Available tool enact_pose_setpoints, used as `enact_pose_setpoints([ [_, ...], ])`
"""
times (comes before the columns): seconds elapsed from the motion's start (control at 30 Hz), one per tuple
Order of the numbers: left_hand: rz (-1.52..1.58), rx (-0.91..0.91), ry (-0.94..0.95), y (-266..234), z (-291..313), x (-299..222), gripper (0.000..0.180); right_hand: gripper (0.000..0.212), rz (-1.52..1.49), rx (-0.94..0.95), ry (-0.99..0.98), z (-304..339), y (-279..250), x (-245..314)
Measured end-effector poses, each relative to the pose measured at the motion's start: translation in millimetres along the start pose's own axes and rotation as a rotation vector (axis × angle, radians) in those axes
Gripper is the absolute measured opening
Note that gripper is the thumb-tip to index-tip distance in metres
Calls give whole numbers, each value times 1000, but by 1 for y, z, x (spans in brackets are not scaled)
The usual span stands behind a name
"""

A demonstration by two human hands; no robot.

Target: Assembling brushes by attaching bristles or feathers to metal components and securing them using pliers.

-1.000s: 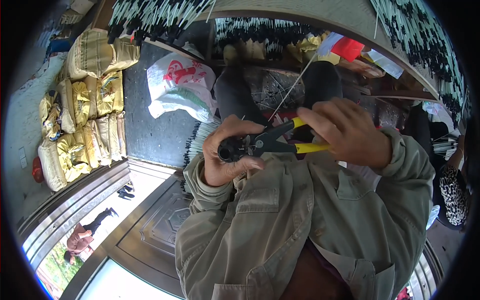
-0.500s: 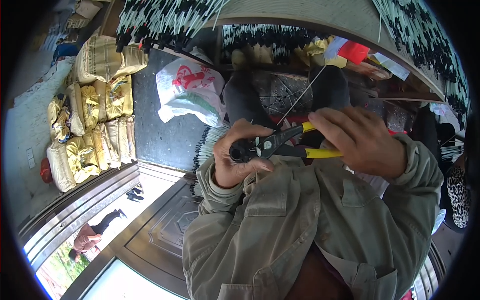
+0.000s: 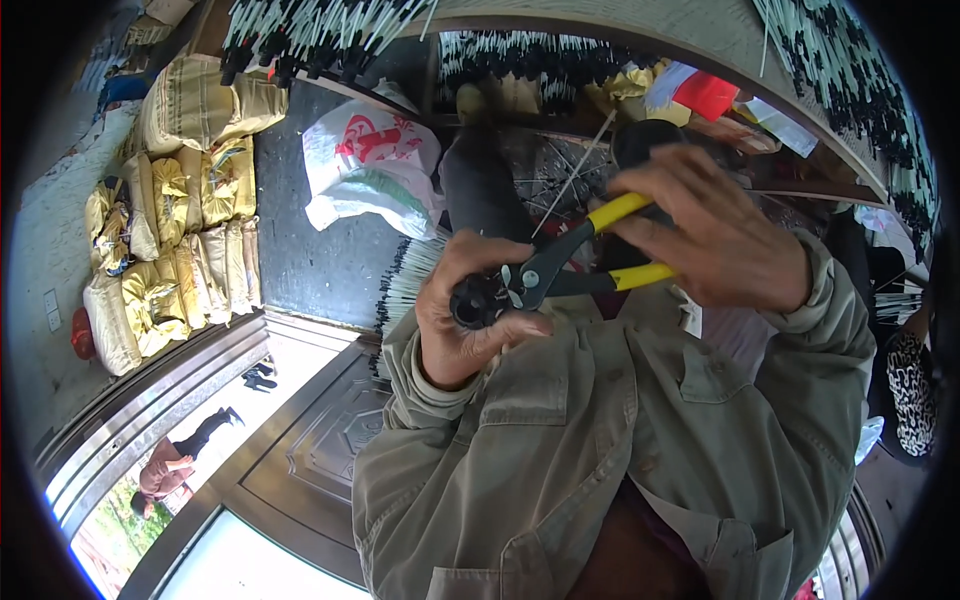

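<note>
Gripping a small black round part (image 3: 478,300) between thumb and curled fingers, the left hand (image 3: 470,320) holds it up in front of the chest, just above the olive jacket (image 3: 600,450); the right hand (image 3: 725,240) is closed around the yellow handles of a pair of pliers (image 3: 560,270) whose dark metal nose meets the part. That part looks hard, light and smooth, probably plastic or rubber, likely to twist if pinched loosely, so it seems best held by its rim. A thin stiff wire (image 3: 575,170) rises from the pliers' head, looking springy and easily bent. The pliers seem rigid and moderately heavy, their coated handles offering the sure hold. Beyond the hands lie a white plastic bag with red print (image 3: 370,165), soft and crinkled, stacked yellowish woven sacks (image 3: 190,230), and rows of thin white rods with black tips (image 3: 320,30)
</note>
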State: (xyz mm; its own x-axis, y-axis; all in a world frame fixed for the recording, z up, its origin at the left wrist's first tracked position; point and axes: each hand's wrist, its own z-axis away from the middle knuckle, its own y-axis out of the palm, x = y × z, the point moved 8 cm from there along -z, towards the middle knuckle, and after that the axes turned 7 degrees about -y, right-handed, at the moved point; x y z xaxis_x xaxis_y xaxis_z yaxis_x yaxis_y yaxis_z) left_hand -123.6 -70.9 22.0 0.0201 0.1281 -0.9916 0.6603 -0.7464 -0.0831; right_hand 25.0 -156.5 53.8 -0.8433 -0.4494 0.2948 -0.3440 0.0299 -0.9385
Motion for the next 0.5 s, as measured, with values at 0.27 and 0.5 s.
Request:
enact_pose_setpoints([
  [0.27, -8, -153, 41, -10, 3, 6, 56, 31, 118, 11, -61, -16, -3, 1],
  [0.5, 1, -197, 29, -19, 5, 7, 49, 30, -144, -163, -40, -15, 41, 4],
])
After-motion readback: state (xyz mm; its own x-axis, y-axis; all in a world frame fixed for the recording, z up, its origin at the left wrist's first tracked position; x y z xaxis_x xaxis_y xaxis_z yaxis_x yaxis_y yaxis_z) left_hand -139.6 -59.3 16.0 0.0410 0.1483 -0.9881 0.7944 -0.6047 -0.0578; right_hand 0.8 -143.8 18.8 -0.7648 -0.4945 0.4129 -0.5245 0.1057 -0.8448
